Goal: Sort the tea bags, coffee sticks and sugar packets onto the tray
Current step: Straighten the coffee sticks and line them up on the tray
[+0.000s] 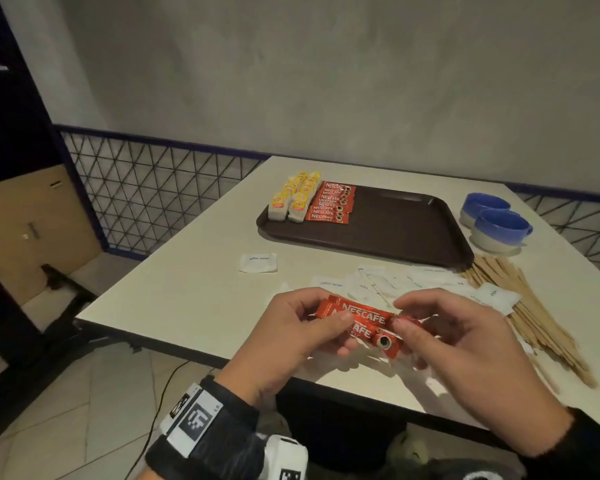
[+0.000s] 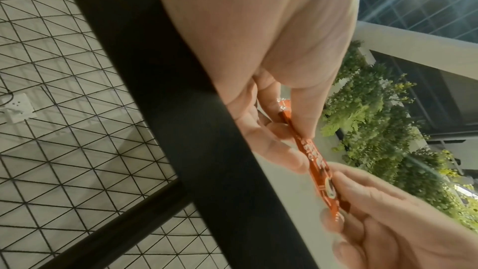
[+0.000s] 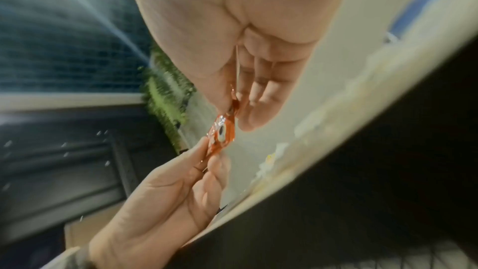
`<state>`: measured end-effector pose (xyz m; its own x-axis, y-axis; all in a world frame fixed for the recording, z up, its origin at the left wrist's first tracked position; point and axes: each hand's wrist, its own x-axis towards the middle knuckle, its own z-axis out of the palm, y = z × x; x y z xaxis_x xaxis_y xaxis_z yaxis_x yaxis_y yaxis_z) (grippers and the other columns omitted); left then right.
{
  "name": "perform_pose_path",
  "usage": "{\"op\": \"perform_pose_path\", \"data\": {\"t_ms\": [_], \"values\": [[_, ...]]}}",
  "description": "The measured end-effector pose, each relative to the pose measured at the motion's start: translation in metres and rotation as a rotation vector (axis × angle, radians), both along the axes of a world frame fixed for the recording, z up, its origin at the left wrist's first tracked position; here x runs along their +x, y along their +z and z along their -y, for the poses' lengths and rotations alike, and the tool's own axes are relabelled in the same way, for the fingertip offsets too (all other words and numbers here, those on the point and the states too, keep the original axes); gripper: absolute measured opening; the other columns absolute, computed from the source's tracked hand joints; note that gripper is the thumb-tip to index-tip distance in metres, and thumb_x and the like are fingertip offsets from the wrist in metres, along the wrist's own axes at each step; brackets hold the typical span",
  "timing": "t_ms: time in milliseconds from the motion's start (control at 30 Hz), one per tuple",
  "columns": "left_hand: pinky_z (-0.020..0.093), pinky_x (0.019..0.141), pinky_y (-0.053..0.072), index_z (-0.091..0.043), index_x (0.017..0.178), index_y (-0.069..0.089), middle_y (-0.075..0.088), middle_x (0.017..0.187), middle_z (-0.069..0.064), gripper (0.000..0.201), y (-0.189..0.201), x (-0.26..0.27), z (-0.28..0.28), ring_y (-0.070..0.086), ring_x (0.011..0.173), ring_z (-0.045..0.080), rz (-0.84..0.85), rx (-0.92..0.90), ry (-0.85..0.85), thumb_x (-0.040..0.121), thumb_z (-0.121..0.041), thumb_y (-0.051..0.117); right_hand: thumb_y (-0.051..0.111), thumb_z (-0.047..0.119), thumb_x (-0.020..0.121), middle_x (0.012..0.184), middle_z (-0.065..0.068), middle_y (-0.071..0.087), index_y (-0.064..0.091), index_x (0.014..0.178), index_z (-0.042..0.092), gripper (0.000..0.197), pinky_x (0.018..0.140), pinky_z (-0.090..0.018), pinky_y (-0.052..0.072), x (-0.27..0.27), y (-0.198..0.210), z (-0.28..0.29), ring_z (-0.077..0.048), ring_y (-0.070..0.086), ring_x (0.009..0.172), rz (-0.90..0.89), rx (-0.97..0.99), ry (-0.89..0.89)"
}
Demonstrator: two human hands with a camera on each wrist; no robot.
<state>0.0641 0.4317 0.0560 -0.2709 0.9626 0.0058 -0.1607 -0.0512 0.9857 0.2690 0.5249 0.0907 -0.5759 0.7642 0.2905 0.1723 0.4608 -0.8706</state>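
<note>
Both hands [image 1: 293, 336] [image 1: 454, 337] pinching glossy red foil coffee sticks [image 1: 359, 323], flat rectangular sachets

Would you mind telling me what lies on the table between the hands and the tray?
Loose white sugar packets lie scattered on the table between the hands and the tray, seen in the head view.

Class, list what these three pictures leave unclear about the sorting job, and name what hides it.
- Head view: how many coffee sticks are held; the left hand and right hand cover their ends.
- Head view: sugar packets overlap, uncountable.
- Right wrist view: table contents blurred.
</note>
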Motion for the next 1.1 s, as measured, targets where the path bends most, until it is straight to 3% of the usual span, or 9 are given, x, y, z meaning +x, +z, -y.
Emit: {"op": "perform_pose_path", "data": {"t_ms": [100, 233, 467, 600, 667, 767, 833, 1000, 1100], "values": [[0.044, 0.079, 0.059, -0.010, 0.105, 0.075, 0.076, 0.101, 0.019, 0.015, -0.001, 0.000, 0.000, 0.073, 0.083, 0.028, 0.027, 0.051, 0.022, 0.092, -0.015, 0.076, 0.066, 0.042, 0.086, 0.088, 0.025, 0.070, 0.072, 0.097, 0.040, 0.012, 0.067, -0.019, 0.057, -0.007, 0.031, -0.013, 0.001, 0.066, 0.091, 0.310, 0.421, 0.045], [0.049, 0.071, 0.062, -0.011, 0.102, 0.076, 0.075, 0.093, 0.017, 0.011, -0.003, 0.002, 0.000, 0.072, 0.074, 0.029, -0.021, 0.108, 0.077, 0.091, -0.014, 0.076, 0.044, 0.069, 0.086, 0.092, 0.030, 0.058, 0.068, 0.111, 0.043, 0.043, 0.072, -0.013, 0.048, -0.032, 0.061, -0.027, 0.006, 0.057, 0.090, 0.663, 0.763, 0.221], [0.048, 0.068, 0.063, -0.014, 0.089, 0.074, 0.074, 0.077, 0.021, 0.007, -0.003, 0.005, 0.000, 0.068, 0.063, 0.024, 0.082, 0.162, 0.240, 0.090, -0.007, 0.073, 0.071, 0.043, 0.092, 0.080, 0.017, 0.068, 0.074, 0.098, 0.030, 0.015, 0.070, -0.020, 0.053, -0.083, 0.077, -0.040, 0.001, 0.066, 0.076, 0.756, 0.616, 0.557], [0.028, 0.059, 0.060, 0.003, 0.090, 0.068, 0.071, 0.076, 0.028, 0.012, -0.003, 0.001, -0.001, 0.068, 0.059, 0.025, 0.177, 0.232, 0.380, 0.081, -0.003, 0.074, 0.073, 0.041, 0.091, 0.083, 0.016, 0.070, 0.075, 0.101, 0.029, 0.015, 0.071, -0.020, 0.052, -0.104, 0.085, -0.041, -0.001, 0.066, 0.078, 0.803, 0.605, 0.635], [0.031, 0.059, 0.061, -0.004, 0.087, 0.072, 0.072, 0.078, 0.026, 0.016, 0.000, -0.004, 0.000, 0.068, 0.060, 0.025, 0.187, 0.223, 0.419, 0.074, -0.012, 0.077, 0.073, 0.038, 0.091, 0.081, 0.015, 0.070, 0.074, 0.099, 0.028, 0.013, 0.070, -0.018, 0.052, -0.116, 0.088, -0.044, -0.001, 0.067, 0.077, 0.850, 0.607, 0.656], [0.046, 0.071, 0.064, -0.033, 0.091, 0.075, 0.075, 0.086, 0.003, 0.018, -0.004, -0.025, 0.006, 0.073, 0.073, 0.024, -0.086, 0.187, 0.516, 0.078, -0.029, 0.086, 0.076, 0.030, 0.090, 0.082, 0.013, 0.075, 0.075, 0.097, 0.026, 0.007, 0.068, -0.019, 0.056, -0.140, 0.098, -0.069, 0.001, 0.070, 0.071, 0.874, 0.447, 0.587], [0.042, 0.074, 0.062, -0.042, 0.095, 0.072, 0.072, 0.092, -0.008, 0.019, -0.010, -0.046, 0.011, 0.073, 0.080, 0.019, -0.366, 0.211, 0.634, 0.086, -0.029, 0.082, 0.077, 0.031, 0.090, 0.082, 0.013, 0.075, 0.076, 0.095, 0.026, 0.007, 0.071, -0.026, 0.057, -0.161, 0.104, -0.102, -0.002, 0.069, 0.072, 0.868, 0.536, 0.450], [0.017, 0.065, 0.049, -0.034, 0.080, 0.068, 0.068, 0.082, -0.013, 0.010, -0.020, -0.056, 0.010, 0.065, 0.072, 0.010, -0.677, 0.264, 0.747, 0.084, -0.026, 0.072, 0.080, 0.027, 0.087, 0.093, 0.006, 0.071, 0.075, 0.109, 0.020, 0.024, 0.068, -0.026, 0.048, -0.211, 0.091, -0.191, -0.011, 0.064, 0.078, 0.989, 0.583, 0.131], [0.010, 0.063, 0.043, -0.033, 0.074, 0.065, 0.062, 0.074, -0.014, 0.007, -0.017, -0.049, 0.008, 0.061, 0.072, 0.005, -0.819, 0.306, 0.758, 0.080, -0.030, 0.064, 0.084, 0.027, 0.083, 0.078, 0.008, 0.068, 0.073, 0.090, 0.021, 0.015, 0.063, -0.024, 0.043, -0.230, 0.072, -0.218, -0.012, 0.061, 0.072, 1.065, 0.538, 0.124]]}}
